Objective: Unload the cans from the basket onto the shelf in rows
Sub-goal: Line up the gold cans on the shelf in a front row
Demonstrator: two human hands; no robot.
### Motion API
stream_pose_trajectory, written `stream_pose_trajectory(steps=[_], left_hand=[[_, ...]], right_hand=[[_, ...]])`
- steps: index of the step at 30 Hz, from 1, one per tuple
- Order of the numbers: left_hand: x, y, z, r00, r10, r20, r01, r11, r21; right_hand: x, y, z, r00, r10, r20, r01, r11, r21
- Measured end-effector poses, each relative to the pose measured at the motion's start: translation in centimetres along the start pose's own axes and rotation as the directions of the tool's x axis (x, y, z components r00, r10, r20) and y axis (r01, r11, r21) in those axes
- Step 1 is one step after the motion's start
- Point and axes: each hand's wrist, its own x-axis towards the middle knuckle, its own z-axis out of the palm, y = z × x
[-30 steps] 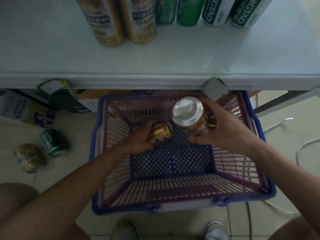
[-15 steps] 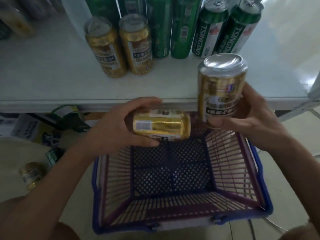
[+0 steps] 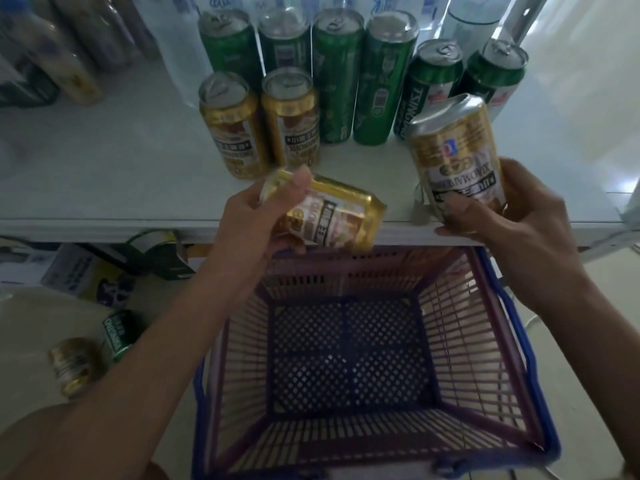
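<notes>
My left hand [image 3: 256, 216] grips a gold can [image 3: 332, 216] lying sideways over the front edge of the white shelf [image 3: 121, 174]. My right hand [image 3: 498, 216] holds a second gold can [image 3: 453, 154] nearly upright above the shelf's front right. Two gold cans [image 3: 259, 133] stand on the shelf in front of several green cans [image 3: 349, 81]. Below, the purple and blue basket [image 3: 512, 358] sits on the floor with nothing visible inside.
Clear bottles stand at the back of the shelf [image 3: 180, 46]. On the floor at left lie a green can [image 3: 116, 334] and a gold can [image 3: 72, 365]. Cardboard boxes [image 3: 86, 275] sit under the shelf. White cables run along the floor at right.
Both hands have lifted their gold cans out of the basket and up to shelf height. The view has tilted up, showing more of the shelf.
</notes>
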Motion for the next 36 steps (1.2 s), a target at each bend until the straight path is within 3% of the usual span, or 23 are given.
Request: stream_pose_trajectory(steps=[2, 5, 12, 16, 20, 23, 25, 27, 30, 36], left_hand=[[-0.1, 0.3, 0.2, 0.993, -0.074, 0.092, 0.095, 0.964, -0.249], [-0.4, 0.7, 0.3, 0.97, -0.123, 0.208, 0.205, 0.875, -0.439], [-0.7, 0.3, 2.1, 0.904, -0.286, 0.317, 0.382, 0.874, -0.301], [-0.2, 0.5, 2.2, 0.907, -0.23, 0.353, 0.369, 0.838, -0.403], [0.1, 0.8, 2.6, 0.908, -0.052, 0.416, 0.303, 0.769, -0.564], [0.9, 0.8, 3.6, 0.909, 0.046, 0.414, 0.164, 0.874, -0.457], [1.3, 1.1, 4.3, 0.939, 0.116, 0.322, 0.0, 0.941, -0.339], [1.7, 1.2, 4.6, 0.953, 0.233, 0.196, -0.216, 0.971, -0.105], [2.3, 0.6, 4.9, 0.88, 0.454, 0.14, -0.475, 0.827, 0.3], [3.2, -2.0, 5.5, 0.868, 0.484, 0.11, -0.458, 0.695, 0.555]], right_hand=[[0.2, -0.2, 0.1, 0.998, 0.02, -0.057, -0.021, 1.0, -0.02], [0.4, -0.6, 0.2, 0.991, 0.028, -0.132, -0.037, 0.997, -0.062], [1.2, -1.2, 1.3, 0.961, -0.029, -0.276, -0.001, 0.994, -0.106], [1.7, -1.5, 1.8, 0.941, -0.084, -0.328, 0.022, 0.982, -0.189], [2.1, -2.1, 1.7, 0.926, -0.152, -0.345, 0.042, 0.951, -0.306], [2.3, -2.4, 1.7, 0.927, -0.189, -0.324, 0.045, 0.913, -0.405], [2.5, -2.3, 1.9, 0.929, -0.212, -0.303, 0.051, 0.884, -0.464], [2.7, -2.3, 2.1, 0.933, -0.224, -0.281, 0.052, 0.858, -0.511], [2.8, -2.2, 2.1, 0.943, -0.208, -0.26, 0.037, 0.842, -0.539], [3.0, -1.6, 2.9, 0.956, -0.173, -0.237, 0.017, 0.839, -0.544]])
